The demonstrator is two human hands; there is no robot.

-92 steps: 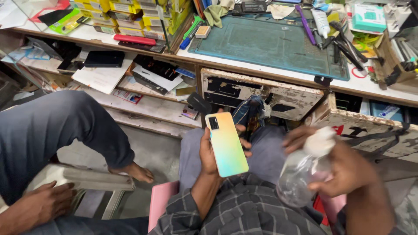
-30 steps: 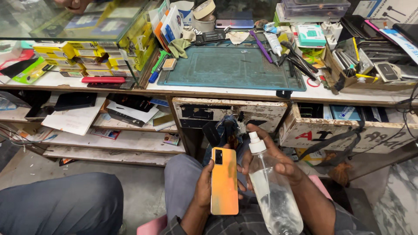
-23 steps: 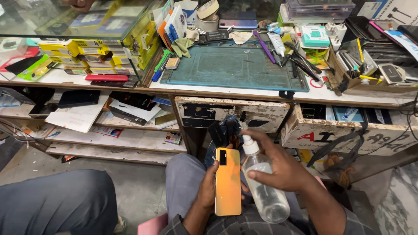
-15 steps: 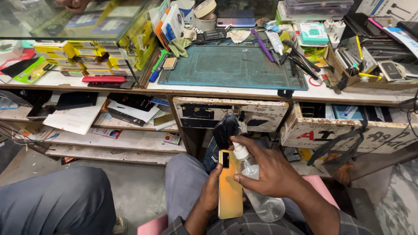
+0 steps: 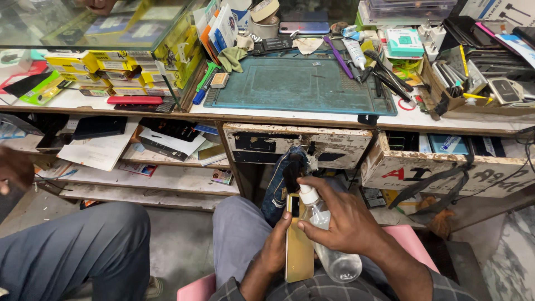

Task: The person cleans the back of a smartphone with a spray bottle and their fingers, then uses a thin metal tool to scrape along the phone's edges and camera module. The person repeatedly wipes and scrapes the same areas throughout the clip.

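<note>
My left hand (image 5: 274,251) grips a yellow-backed smartphone (image 5: 298,249) on edge over my lap, its camera end pointing away from me. My right hand (image 5: 343,216) is wrapped around a clear plastic spray bottle (image 5: 329,234) with a white nozzle. The nozzle sits right beside the phone's top end, and bottle and phone touch or nearly touch. Part of the bottle is hidden under my fingers.
Ahead stands a workbench with a teal work mat (image 5: 301,85), tools, yellow boxes (image 5: 120,72) and phones. A worn drawer (image 5: 298,146) and an open drawer (image 5: 446,161) hang below it. Another person's grey-trousered leg (image 5: 72,251) is at my left. I sit on a pink stool (image 5: 409,242).
My right hand has brought the spray bottle in against the phone, and the phone has turned from flat-facing to edge-on. The view shifted from the left shelves toward the mat.
</note>
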